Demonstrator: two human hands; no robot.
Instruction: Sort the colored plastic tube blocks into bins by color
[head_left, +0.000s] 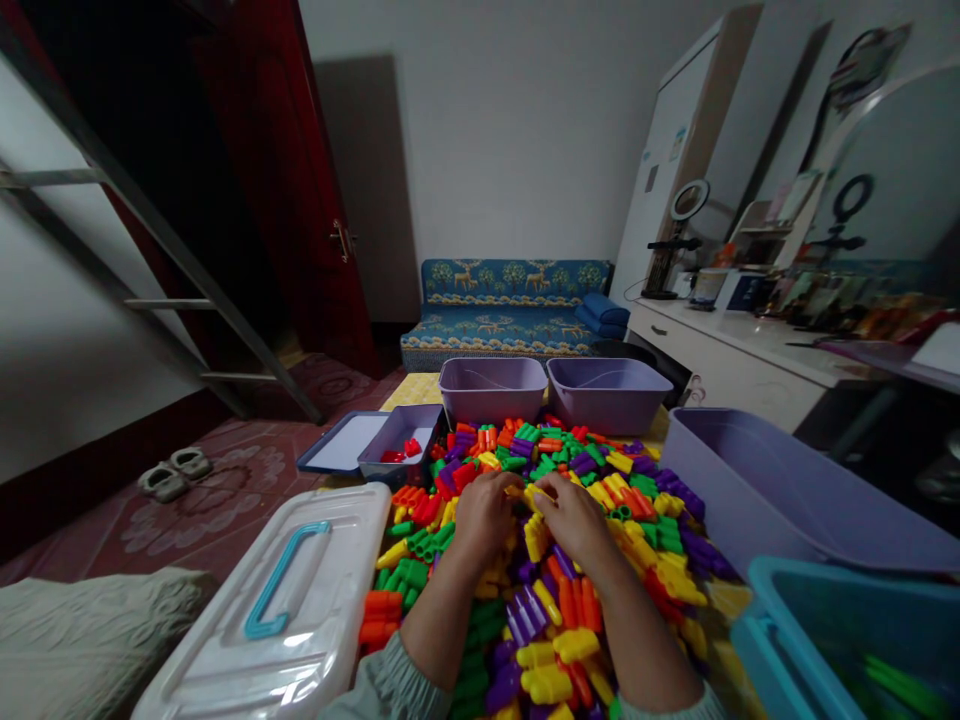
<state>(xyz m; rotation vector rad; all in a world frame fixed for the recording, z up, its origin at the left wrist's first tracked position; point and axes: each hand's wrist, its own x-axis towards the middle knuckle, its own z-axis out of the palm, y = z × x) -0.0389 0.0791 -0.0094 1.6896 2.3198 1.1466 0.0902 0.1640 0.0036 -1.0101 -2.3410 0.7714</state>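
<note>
A wide heap of plastic toy building blocks [527, 615] in red, orange, yellow, green and purple lies in front of me, many of them bullet-shaped and joined in rows. My left hand [482, 512] is over the middle of the heap, fingers curled and closed around a yellow block that is mostly hidden. Just beside it, my right hand [574, 518] pinches a yellow toy block [533, 497] between thumb and fingers. Another yellow block row [536, 538] shows right below the hands; whether it touches the right hand I cannot tell.
Two lilac bins [493, 388] stand behind the heap, with a larger lilac bin [795, 490] at right. A blue bin [847, 640] holds some green pieces. At left are a clear lid [330, 590] with a blue handle and a small box [375, 462] containing red pieces.
</note>
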